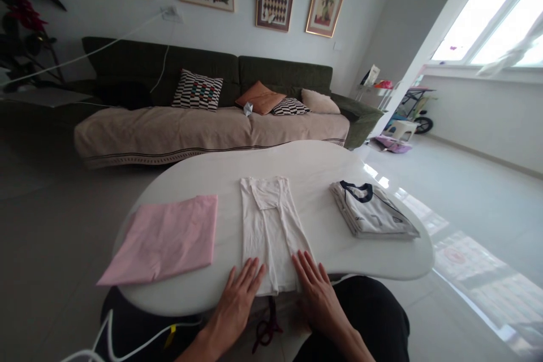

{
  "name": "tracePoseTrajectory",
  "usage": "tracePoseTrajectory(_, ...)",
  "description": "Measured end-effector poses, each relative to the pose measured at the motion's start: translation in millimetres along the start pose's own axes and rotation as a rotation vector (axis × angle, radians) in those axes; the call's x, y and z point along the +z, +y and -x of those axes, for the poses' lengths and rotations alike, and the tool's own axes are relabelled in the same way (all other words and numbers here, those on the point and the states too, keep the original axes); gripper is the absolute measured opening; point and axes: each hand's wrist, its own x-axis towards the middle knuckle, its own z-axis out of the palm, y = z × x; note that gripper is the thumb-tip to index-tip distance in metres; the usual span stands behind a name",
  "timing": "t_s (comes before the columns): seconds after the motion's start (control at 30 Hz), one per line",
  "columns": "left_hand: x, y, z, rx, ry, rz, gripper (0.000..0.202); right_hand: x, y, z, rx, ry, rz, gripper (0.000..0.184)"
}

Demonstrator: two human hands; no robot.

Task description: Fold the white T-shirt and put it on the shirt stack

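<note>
A white shirt [274, 232], its sides folded inward into a long strip, lies flat on the white table [314, 167] in front of me. My left hand [240, 297] rests with fingers stretched out on the strip's near left edge. On the near right edge lies my right hand [316, 291], palm down with the fingers extended. Neither hand grips the cloth. Left of the strip is a pink cloth [169, 237], spread flat with one corner reaching the table's edge. To the right sits a folded white jersey [375, 212] with a dark collar, apparently on top of other folded cloth.
Behind the table stands a dark green sofa [284, 70] with a beige cover [203, 130] and several cushions. A white cable [148, 345] runs by my left leg. My dark-clothed knees are close under the table's near edge. A shelf [379, 90] stands at the right.
</note>
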Motion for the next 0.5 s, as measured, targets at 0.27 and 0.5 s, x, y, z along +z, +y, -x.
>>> tracePoseTrajectory(0.27, 6.1, -13.3, 6.2, 0.048, -0.013, 0.01, 0.09, 5.6, 4.4, 1.5, -0.009, 0.036, -0.027, 0.074)
tracePoseTrajectory(0.5, -11.0, -14.6, 27.4, 0.143, -0.088, 0.132, 0.082, -20.3, 0.5, 19.1, -0.095, -0.081, -0.166, 0.075)
